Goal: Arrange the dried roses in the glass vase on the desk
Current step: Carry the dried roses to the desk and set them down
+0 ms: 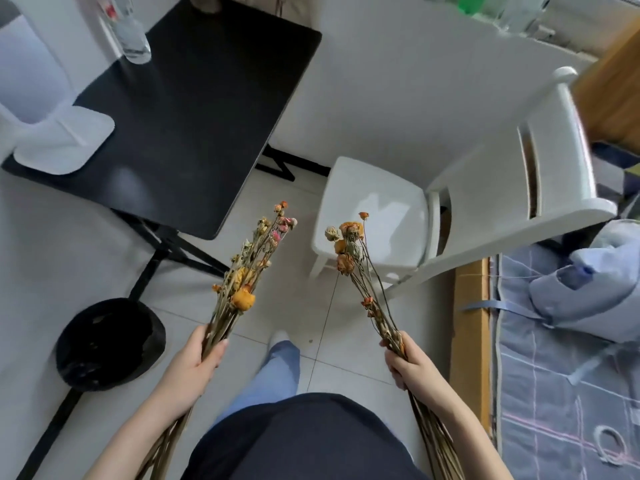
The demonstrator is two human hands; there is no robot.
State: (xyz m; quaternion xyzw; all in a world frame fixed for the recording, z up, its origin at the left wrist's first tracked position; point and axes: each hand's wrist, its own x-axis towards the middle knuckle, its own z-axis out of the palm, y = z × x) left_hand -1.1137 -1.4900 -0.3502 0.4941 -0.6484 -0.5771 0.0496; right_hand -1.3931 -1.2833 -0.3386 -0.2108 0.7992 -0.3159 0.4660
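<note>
Your dark top (304, 441) fills the bottom of the view, with both arms reaching out from it over the tiled floor (332, 341). Ahead on your left stands the black table (194, 116), and on its far corner, well apart from you, the glass vase (133, 36), upright and blurred at the picture's edge. A white chair (377, 209) sits to your right, a black bin (107, 344) down by the table leg.

Your left hand (197, 358) has its fingers (216, 353) wrapped tight round one bunch of dried roses (249, 265), gripping low on the stems. Your right hand (412, 368) is closed the same way round a second, thinner bunch (356, 265), heads pointing up and away.

Nothing is in the vase from these bunches yet, as far as I can judge. The stems look brittle, so squeezing harder could snap them, and heads brushing the table edge or chair may shed petals. With both hands full, feeding long stems into a narrow neck could tip the vase over.
</note>
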